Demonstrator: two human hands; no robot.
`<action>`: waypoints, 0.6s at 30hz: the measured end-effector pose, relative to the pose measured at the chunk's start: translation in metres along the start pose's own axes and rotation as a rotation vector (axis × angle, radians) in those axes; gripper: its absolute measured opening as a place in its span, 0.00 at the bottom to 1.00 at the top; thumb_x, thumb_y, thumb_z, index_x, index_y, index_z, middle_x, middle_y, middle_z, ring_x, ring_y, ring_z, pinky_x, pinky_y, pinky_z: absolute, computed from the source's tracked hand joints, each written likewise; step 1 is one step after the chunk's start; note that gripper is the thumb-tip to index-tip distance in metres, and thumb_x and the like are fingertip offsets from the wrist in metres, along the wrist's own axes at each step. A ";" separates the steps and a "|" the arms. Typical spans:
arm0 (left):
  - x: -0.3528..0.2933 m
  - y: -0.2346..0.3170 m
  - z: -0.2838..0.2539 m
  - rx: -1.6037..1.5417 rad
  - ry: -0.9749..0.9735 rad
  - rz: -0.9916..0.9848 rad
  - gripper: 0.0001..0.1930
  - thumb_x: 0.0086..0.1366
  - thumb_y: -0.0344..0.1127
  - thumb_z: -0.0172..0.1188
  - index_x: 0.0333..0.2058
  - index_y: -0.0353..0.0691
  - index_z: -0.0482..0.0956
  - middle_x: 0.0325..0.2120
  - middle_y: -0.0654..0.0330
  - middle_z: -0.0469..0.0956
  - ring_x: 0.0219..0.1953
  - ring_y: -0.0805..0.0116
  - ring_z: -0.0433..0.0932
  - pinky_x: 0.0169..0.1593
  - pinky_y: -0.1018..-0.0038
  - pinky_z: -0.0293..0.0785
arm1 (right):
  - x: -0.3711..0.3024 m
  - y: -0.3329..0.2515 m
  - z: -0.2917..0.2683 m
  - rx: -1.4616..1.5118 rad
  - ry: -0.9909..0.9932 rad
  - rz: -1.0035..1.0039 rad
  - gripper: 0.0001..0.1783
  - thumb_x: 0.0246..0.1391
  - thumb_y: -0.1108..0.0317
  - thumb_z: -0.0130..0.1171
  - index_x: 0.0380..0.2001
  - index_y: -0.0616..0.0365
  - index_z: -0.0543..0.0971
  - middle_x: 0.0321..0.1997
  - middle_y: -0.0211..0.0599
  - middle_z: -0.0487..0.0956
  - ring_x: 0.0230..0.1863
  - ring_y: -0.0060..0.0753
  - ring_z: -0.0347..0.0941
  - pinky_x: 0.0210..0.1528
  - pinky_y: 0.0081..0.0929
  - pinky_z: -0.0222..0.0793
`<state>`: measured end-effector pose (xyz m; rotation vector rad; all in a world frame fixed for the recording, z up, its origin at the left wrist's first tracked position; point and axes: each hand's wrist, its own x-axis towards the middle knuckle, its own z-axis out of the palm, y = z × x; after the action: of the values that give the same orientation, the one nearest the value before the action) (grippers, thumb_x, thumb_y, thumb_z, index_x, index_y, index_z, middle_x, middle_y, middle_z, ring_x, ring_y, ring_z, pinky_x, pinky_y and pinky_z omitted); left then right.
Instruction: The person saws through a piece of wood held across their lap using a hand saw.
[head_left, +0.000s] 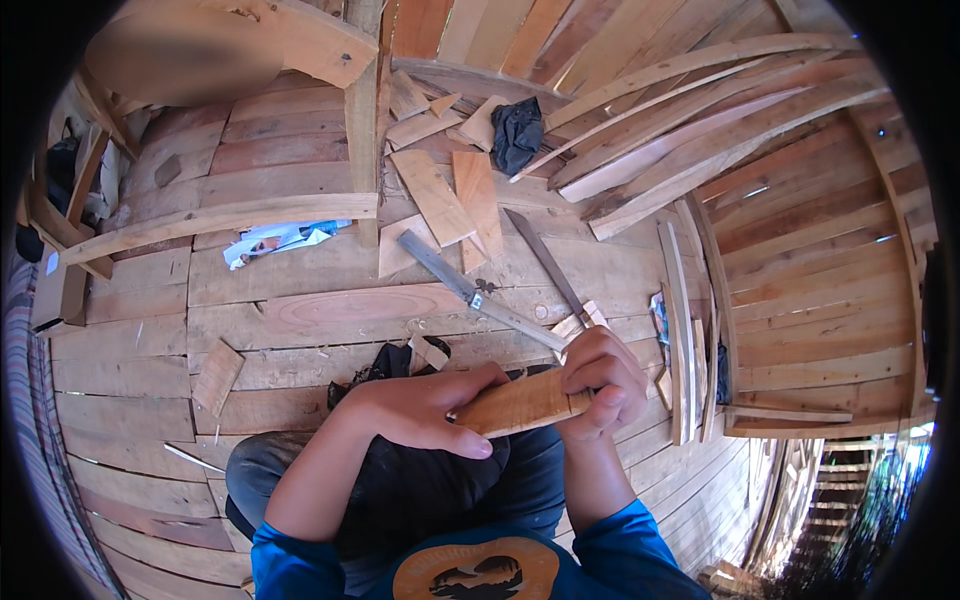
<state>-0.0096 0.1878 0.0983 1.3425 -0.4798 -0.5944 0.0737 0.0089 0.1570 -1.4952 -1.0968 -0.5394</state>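
Note:
A short, flat wooden block (525, 403) is held slantwise over my lap, its right end higher than its left. My left hand (425, 405) grips the left end, thumb along the near side and most fingers hidden behind the wood. Around the right end my right hand (605, 385) is closed with bent fingers. Just beyond it on the floor lies a long grey metal strip (435, 265) with a small fitting partway along; its near end stops close to my right hand. Beside that strip is a long dark blade (543, 260) with a pale wooden piece at its near end.
Offcut boards (432, 197) and a black plastic bag (517, 135) lie ahead. Long curved planks (700, 150) lean at the right, and upright strips (677, 340) stand nearer. A wooden frame post (362, 130) rises at left. Crumpled printed paper (285, 240) and dark cloth (390, 360) are on the plank floor.

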 end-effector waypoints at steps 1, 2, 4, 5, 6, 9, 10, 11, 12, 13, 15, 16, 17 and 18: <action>0.005 0.000 0.007 0.035 0.020 0.023 0.44 0.55 0.63 0.65 0.56 0.31 0.61 0.44 0.46 0.74 0.47 0.58 0.75 0.48 0.66 0.71 | -0.001 -0.001 -0.003 -0.004 0.010 -0.001 0.31 0.68 0.52 0.43 0.12 0.58 0.68 0.13 0.34 0.68 0.15 0.31 0.64 0.19 0.27 0.58; 0.009 0.002 0.014 0.042 0.017 0.004 0.45 0.55 0.64 0.65 0.56 0.30 0.60 0.43 0.46 0.73 0.46 0.57 0.75 0.48 0.66 0.70 | -0.003 -0.002 -0.005 -0.009 0.023 0.000 0.31 0.68 0.51 0.41 0.13 0.57 0.67 0.13 0.34 0.68 0.15 0.30 0.63 0.19 0.27 0.57; 0.017 0.014 0.030 0.050 -0.003 -0.023 0.46 0.55 0.65 0.65 0.54 0.29 0.59 0.41 0.45 0.73 0.44 0.56 0.75 0.48 0.65 0.70 | 0.007 -0.004 -0.005 -0.042 0.069 -0.058 0.30 0.67 0.54 0.41 0.11 0.57 0.67 0.12 0.34 0.66 0.14 0.29 0.62 0.18 0.25 0.55; 0.021 0.019 0.039 -0.019 -0.001 -0.026 0.45 0.55 0.63 0.64 0.53 0.28 0.57 0.41 0.45 0.70 0.45 0.56 0.73 0.49 0.65 0.69 | 0.012 -0.005 -0.006 -0.053 0.098 -0.078 0.30 0.66 0.55 0.41 0.11 0.58 0.67 0.11 0.34 0.66 0.13 0.30 0.63 0.17 0.24 0.54; 0.023 0.019 0.047 -0.050 0.034 0.002 0.44 0.56 0.62 0.64 0.53 0.28 0.57 0.41 0.46 0.69 0.46 0.56 0.72 0.50 0.65 0.68 | 0.014 -0.005 -0.007 -0.064 0.127 -0.100 0.29 0.65 0.57 0.42 0.10 0.59 0.68 0.10 0.34 0.66 0.12 0.30 0.63 0.16 0.24 0.54; 0.023 0.020 0.060 -0.112 0.099 0.064 0.42 0.57 0.57 0.61 0.55 0.26 0.55 0.45 0.44 0.66 0.51 0.56 0.69 0.54 0.65 0.65 | 0.012 -0.010 -0.014 -0.087 0.126 -0.046 0.29 0.65 0.58 0.41 0.10 0.58 0.68 0.09 0.34 0.65 0.12 0.29 0.63 0.15 0.24 0.53; 0.024 0.018 0.063 -0.132 0.100 0.086 0.43 0.57 0.57 0.61 0.56 0.26 0.55 0.45 0.45 0.66 0.51 0.56 0.68 0.55 0.65 0.65 | 0.011 -0.012 -0.015 -0.094 0.121 -0.033 0.29 0.65 0.58 0.41 0.10 0.58 0.67 0.09 0.34 0.65 0.12 0.29 0.63 0.15 0.24 0.53; 0.025 0.017 0.067 -0.150 0.106 0.106 0.43 0.57 0.57 0.61 0.56 0.26 0.55 0.45 0.45 0.66 0.51 0.56 0.68 0.55 0.65 0.65 | 0.012 -0.014 -0.015 -0.086 0.128 -0.043 0.28 0.65 0.59 0.41 0.10 0.58 0.68 0.09 0.34 0.65 0.12 0.29 0.63 0.15 0.23 0.52; 0.025 0.016 0.069 -0.168 0.111 0.125 0.43 0.57 0.57 0.61 0.57 0.25 0.54 0.46 0.45 0.66 0.51 0.55 0.68 0.55 0.64 0.65 | 0.014 -0.016 -0.014 -0.083 0.131 -0.040 0.28 0.65 0.60 0.41 0.10 0.58 0.68 0.09 0.34 0.65 0.11 0.29 0.63 0.15 0.23 0.52; 0.024 0.017 0.069 -0.165 0.112 0.121 0.43 0.57 0.56 0.61 0.57 0.26 0.54 0.46 0.45 0.66 0.52 0.56 0.68 0.56 0.64 0.64 | 0.016 -0.018 -0.013 -0.080 0.135 -0.037 0.28 0.65 0.60 0.41 0.10 0.58 0.68 0.09 0.34 0.65 0.11 0.29 0.63 0.15 0.23 0.52; 0.025 0.019 0.070 -0.163 0.092 0.117 0.43 0.58 0.55 0.60 0.58 0.26 0.53 0.46 0.45 0.65 0.52 0.56 0.67 0.56 0.64 0.64 | 0.016 -0.019 -0.016 -0.103 0.129 -0.027 0.27 0.64 0.61 0.42 0.10 0.58 0.68 0.10 0.34 0.65 0.11 0.29 0.63 0.15 0.23 0.52; 0.026 0.018 0.071 -0.166 0.098 0.124 0.43 0.58 0.55 0.60 0.58 0.26 0.53 0.46 0.45 0.65 0.52 0.56 0.67 0.56 0.64 0.64 | 0.015 -0.018 -0.017 -0.119 0.120 -0.020 0.27 0.64 0.61 0.42 0.10 0.58 0.68 0.10 0.34 0.65 0.11 0.29 0.63 0.16 0.23 0.52; 0.026 0.018 0.071 -0.167 0.105 0.131 0.42 0.58 0.54 0.60 0.58 0.27 0.53 0.46 0.45 0.65 0.52 0.56 0.67 0.57 0.65 0.64 | 0.015 -0.017 -0.017 -0.132 0.112 -0.013 0.27 0.64 0.61 0.42 0.10 0.58 0.68 0.10 0.34 0.65 0.12 0.29 0.63 0.16 0.23 0.52; 0.026 0.017 0.072 -0.169 0.113 0.137 0.42 0.58 0.54 0.60 0.58 0.27 0.53 0.46 0.46 0.65 0.52 0.57 0.67 0.57 0.65 0.63 | 0.015 -0.018 -0.018 -0.132 0.104 -0.010 0.27 0.64 0.61 0.42 0.10 0.58 0.68 0.10 0.34 0.66 0.12 0.29 0.63 0.16 0.23 0.52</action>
<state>-0.0333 0.1186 0.1268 1.1657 -0.4168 -0.4340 0.0693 -0.0040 0.1830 -1.5579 -1.0044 -0.7005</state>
